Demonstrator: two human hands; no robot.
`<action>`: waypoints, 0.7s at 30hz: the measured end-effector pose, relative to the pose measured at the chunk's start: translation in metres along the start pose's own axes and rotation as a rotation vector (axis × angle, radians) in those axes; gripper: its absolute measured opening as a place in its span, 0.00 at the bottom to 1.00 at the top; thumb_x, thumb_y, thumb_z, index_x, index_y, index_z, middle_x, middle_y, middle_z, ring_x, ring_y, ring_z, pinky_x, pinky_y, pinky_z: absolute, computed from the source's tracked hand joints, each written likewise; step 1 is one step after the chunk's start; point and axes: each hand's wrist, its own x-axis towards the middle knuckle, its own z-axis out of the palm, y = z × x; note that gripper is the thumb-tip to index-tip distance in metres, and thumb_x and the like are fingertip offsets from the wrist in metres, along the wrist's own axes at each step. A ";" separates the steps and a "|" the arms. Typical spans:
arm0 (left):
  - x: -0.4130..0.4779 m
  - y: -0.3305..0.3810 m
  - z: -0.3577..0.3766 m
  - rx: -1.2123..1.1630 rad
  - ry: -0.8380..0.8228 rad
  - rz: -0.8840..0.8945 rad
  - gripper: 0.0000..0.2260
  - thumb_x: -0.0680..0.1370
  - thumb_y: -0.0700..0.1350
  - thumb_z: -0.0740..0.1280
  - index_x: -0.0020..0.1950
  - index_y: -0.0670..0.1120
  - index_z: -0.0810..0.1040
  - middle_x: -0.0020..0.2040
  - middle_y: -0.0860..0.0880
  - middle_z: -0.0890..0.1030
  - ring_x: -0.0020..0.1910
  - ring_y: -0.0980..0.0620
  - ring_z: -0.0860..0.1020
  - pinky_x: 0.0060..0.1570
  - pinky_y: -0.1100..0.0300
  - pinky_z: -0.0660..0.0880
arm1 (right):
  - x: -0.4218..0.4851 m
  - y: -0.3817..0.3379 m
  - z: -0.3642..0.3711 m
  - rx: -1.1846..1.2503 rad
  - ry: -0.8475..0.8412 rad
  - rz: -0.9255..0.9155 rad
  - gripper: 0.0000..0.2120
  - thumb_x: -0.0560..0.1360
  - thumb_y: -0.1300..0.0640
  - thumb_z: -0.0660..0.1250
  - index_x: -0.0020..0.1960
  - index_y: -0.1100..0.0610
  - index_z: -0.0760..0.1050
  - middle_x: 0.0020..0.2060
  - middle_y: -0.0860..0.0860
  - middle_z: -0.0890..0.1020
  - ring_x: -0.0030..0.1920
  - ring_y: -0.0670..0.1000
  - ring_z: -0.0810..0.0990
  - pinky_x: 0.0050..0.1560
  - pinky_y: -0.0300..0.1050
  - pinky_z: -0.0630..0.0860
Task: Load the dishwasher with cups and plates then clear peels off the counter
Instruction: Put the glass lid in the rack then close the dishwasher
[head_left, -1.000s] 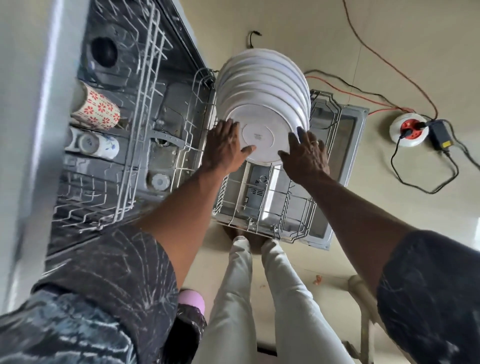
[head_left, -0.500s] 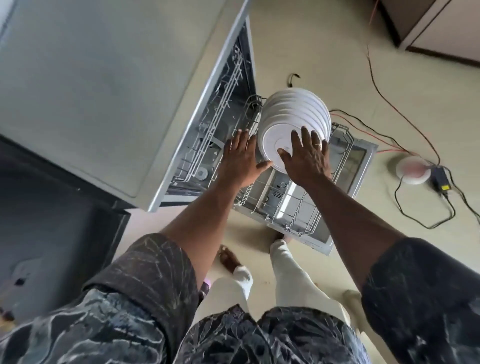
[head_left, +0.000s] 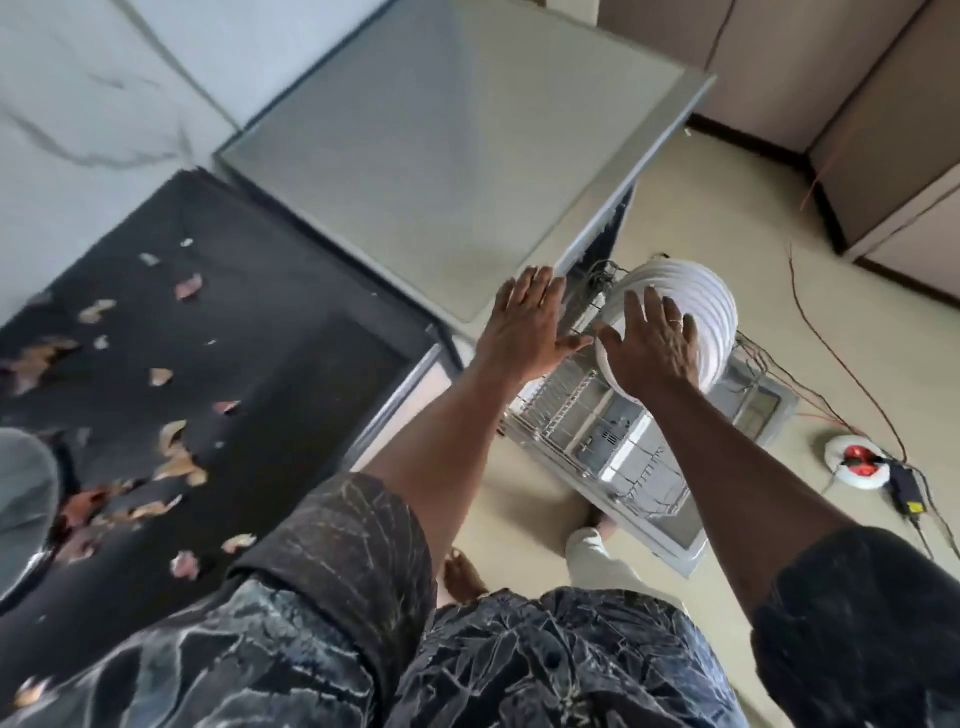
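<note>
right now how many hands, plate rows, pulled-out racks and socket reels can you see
hands: 2, left hand and right hand
row of plates: 1
rack, pulled out: 1
socket reel: 1
total: 5

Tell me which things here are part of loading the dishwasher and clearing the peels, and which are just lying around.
Part of the job:
plates standing in the rack
dishwasher
peels on the counter
left hand and right hand, both with straight fingers

Just lying about:
extension socket on the floor
black adapter
cupboards
</note>
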 end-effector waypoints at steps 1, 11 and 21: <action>-0.012 -0.012 -0.004 0.001 0.010 -0.020 0.42 0.78 0.72 0.52 0.82 0.45 0.49 0.82 0.44 0.47 0.81 0.45 0.45 0.78 0.44 0.49 | -0.005 -0.016 0.000 -0.007 0.016 -0.020 0.31 0.83 0.39 0.54 0.80 0.53 0.58 0.81 0.57 0.57 0.80 0.59 0.55 0.78 0.63 0.51; -0.151 -0.135 -0.034 -0.074 0.108 -0.280 0.42 0.77 0.70 0.55 0.82 0.45 0.50 0.82 0.46 0.49 0.81 0.47 0.44 0.78 0.47 0.43 | -0.054 -0.182 0.014 -0.071 0.031 -0.257 0.32 0.82 0.36 0.54 0.80 0.54 0.59 0.80 0.57 0.58 0.79 0.60 0.57 0.78 0.61 0.52; -0.294 -0.245 -0.031 -0.190 0.213 -0.612 0.39 0.78 0.68 0.57 0.81 0.45 0.54 0.82 0.45 0.51 0.81 0.46 0.46 0.79 0.47 0.44 | -0.104 -0.336 0.059 -0.112 -0.063 -0.524 0.32 0.82 0.37 0.54 0.80 0.53 0.59 0.81 0.55 0.57 0.80 0.58 0.54 0.79 0.60 0.49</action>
